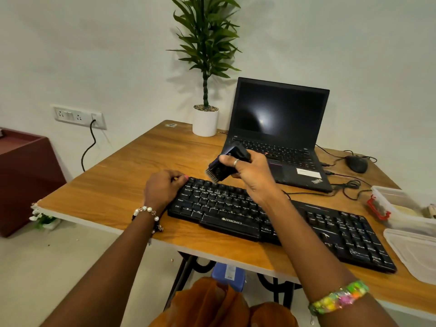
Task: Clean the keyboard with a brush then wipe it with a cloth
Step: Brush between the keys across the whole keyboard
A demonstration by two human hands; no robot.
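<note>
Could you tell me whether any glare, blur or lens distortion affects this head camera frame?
In the head view, a bright patch of glare sits on the dark laptop screen; the brush in the right hand is smeared by motion blur, while the keyboard and left hand stay sharp; the wide lens bows the table edge.

The right arm hides part of the keyboard; brush blurred.
</note>
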